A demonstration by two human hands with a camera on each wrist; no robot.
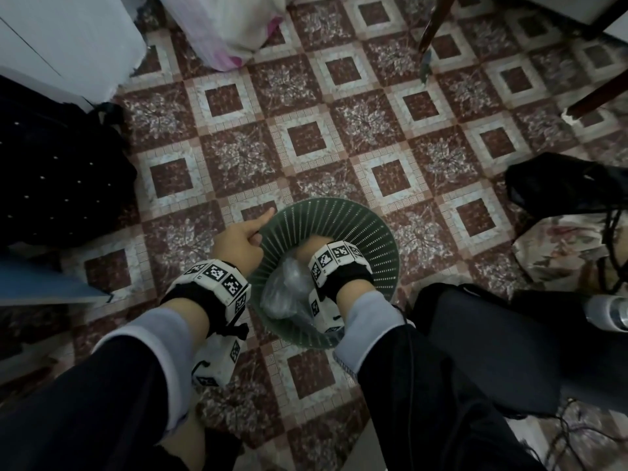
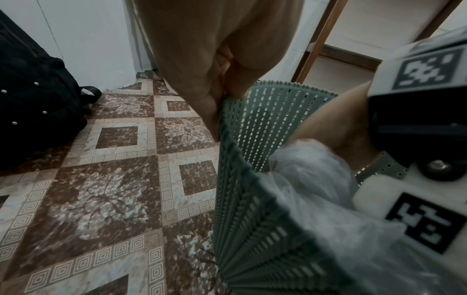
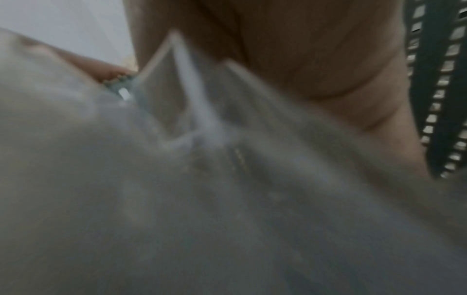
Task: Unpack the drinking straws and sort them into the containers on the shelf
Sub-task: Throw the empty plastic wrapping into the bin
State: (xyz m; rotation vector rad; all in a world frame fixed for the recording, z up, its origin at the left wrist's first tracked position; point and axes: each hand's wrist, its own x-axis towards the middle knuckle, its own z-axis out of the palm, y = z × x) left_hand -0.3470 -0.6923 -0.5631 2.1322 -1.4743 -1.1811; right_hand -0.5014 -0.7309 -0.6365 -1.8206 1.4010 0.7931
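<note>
Clear crumpled plastic wrapper [image 1: 287,294] sits under my right hand [image 1: 314,244] – fingers hidden; left hand [image 1: 239,241] pinches green slatted plastic bin [image 1: 373,232] rim.

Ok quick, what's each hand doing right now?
Left hand: pinches the green basket's rim, forefinger pointing out.
Right hand: down inside the basket on the clear plastic wrapping; its fingers are hidden, so cannot tell.
</note>
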